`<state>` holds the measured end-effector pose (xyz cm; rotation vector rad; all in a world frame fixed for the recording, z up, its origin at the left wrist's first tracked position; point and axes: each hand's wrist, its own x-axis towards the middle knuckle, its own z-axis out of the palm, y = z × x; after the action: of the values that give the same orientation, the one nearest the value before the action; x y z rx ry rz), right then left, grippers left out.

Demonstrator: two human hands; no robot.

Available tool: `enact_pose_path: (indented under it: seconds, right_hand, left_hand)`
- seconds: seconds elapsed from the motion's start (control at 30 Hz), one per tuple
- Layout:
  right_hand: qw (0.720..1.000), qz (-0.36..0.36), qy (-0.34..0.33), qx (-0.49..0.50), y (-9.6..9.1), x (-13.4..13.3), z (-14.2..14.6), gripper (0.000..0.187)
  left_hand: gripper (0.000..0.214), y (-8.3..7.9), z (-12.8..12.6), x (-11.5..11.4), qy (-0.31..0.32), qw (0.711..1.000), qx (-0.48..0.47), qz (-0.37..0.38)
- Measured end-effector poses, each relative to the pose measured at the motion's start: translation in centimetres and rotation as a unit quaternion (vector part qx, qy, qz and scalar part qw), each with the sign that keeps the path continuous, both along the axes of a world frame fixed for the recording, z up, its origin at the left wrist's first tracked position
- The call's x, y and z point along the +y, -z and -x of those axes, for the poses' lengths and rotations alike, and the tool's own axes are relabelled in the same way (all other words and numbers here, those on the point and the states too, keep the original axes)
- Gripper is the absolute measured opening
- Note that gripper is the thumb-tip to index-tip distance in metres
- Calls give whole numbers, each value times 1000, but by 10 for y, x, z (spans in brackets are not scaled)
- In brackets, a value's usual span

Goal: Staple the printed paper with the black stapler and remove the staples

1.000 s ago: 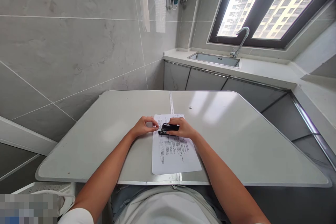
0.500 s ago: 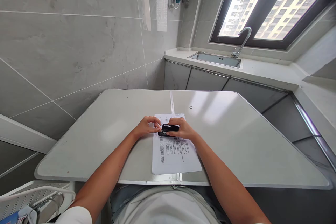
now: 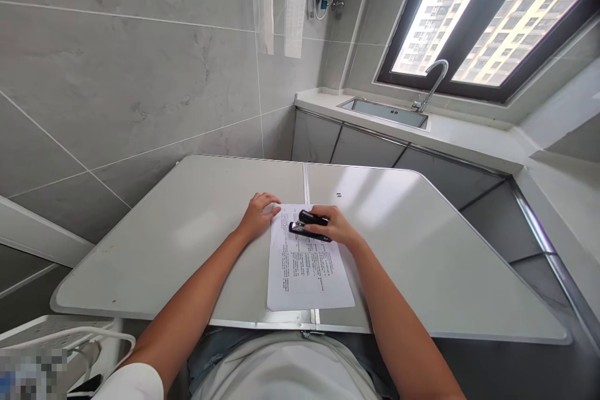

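Observation:
A black stapler (image 3: 310, 231) is in my right hand (image 3: 338, 225), with the fingers over its top arm and the thumb lower down. Its jaws stand apart at the left end, above the printed paper (image 3: 309, 290). My left hand (image 3: 257, 215) is at the paper's upper left corner, fingers curled and thumb at the edge, lightly gripping it. Whether the paper is one sheet or a stack I cannot tell. Small dark bits, perhaps staples (image 3: 338, 194), lie on the table beyond my right hand.
The pale folding table (image 3: 398, 262) has a metal seam down its middle. A white basket (image 3: 70, 337) with things in it stands below at the left. Beyond are a counter with a sink (image 3: 384, 111) and faucet (image 3: 435, 78), a tiled wall and a window.
My left hand has left the stapler's front end and moved up and left to the paper's corner. The stapler has shifted slightly right in my right hand, its jaws tilted wider.

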<state>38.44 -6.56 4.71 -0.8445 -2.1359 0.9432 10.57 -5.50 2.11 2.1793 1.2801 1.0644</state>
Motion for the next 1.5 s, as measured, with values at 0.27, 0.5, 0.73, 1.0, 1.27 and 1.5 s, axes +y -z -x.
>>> enact_pose_path:
  seconds: [0.27, 0.5, 0.73, 1.0, 1.27, 1.5]
  right_hand:
    - [969, 16, 235, -70, 6, 28, -97, 41]
    - [957, -46, 250, -139, 32, 39, -114, 42]
    - [963, -79, 206, -156, 32, 33, -102, 39]
    - [972, -88, 125, -178, 25, 21, -92, 37]
    - [963, -139, 148, -176, 32, 20, -83, 42]
    - [951, -173, 139, -214, 25, 15, -76, 47]
  left_hand:
    - [38, 28, -5, 15, -67, 984, 161, -31]
    - [39, 25, -28, 22, -49, 977, 205, 5]
    - [53, 32, -75, 5, -87, 965, 246, 33]
    - [56, 30, -74, 1, -41, 960, 273, 37]
    - [59, 14, -73, -16, 82, 966, 243, -17]
    - [66, 17, -81, -21, 142, 951, 275, 10]
